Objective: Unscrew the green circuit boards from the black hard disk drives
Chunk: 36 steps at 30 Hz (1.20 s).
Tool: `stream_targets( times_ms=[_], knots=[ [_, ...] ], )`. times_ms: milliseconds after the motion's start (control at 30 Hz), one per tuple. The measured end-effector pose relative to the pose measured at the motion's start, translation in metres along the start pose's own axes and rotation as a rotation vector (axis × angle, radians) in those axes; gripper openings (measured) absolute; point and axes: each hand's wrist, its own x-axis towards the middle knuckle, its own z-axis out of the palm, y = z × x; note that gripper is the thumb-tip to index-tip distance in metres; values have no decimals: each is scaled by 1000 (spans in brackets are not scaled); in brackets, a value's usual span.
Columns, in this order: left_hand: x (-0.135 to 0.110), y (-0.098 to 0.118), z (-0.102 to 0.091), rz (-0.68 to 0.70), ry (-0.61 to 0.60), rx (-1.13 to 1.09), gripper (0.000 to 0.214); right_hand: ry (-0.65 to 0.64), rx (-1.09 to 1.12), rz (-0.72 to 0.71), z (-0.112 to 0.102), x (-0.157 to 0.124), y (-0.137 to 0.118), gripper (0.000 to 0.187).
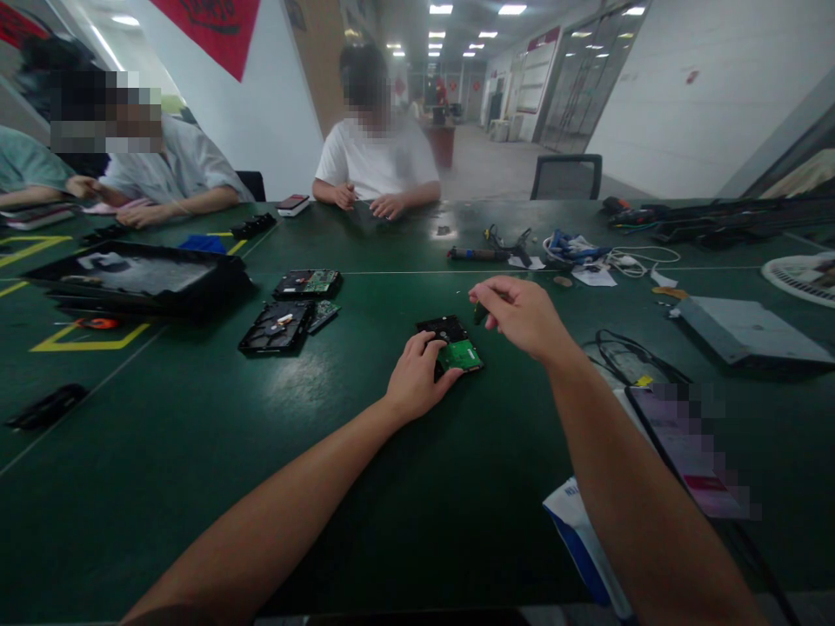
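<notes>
A black hard drive with a green circuit board on it lies on the dark green table. My left hand rests on the drive's near left side, fingers curled over its edge. My right hand hovers just right of and above the drive. Its fingers are pinched on a small dark tool, which I take for a screwdriver, pointing down toward the drive.
Two more opened drives lie to the left beside a black tray. Cables, a grey box and tools sit to the right. Two people sit across the table, hands on it. A blue-white packet lies near my right forearm.
</notes>
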Motion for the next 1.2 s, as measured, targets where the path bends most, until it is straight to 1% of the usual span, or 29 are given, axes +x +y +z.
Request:
stream_targets(
  times_ms=[67, 133, 200, 367, 500, 567, 833, 1000, 1200],
  knots=[
    [0, 0, 0, 2, 0, -6, 52, -47, 100, 25, 1, 0, 2, 35],
    [0, 0, 0, 3, 2, -6, 52, -76, 207, 54, 1, 1, 4, 33],
    [0, 0, 0, 5, 4, -4, 51, -94, 250, 63, 0, 1, 5, 32],
    [0, -2, 2, 15, 10, 0, 50, -42, 93, -4, -3, 1, 7, 30],
    [0, -2, 2, 21, 15, -8, 50, 31, 13, 34, -3, 0, 6, 31],
    [0, -2, 1, 20, 11, -12, 50, 44, -5, 49, -2, 0, 4, 31],
    [3, 0, 0, -19, -5, -60, 50, 26, 0, 42, -3, -2, -2, 27],
    [5, 2, 0, -53, -13, -92, 49, 19, -1, 24, -4, -1, 0, 31],
    [6, 1, 0, -62, -13, -120, 47, -3, 17, 23, -5, -1, 1, 32]
  ],
)
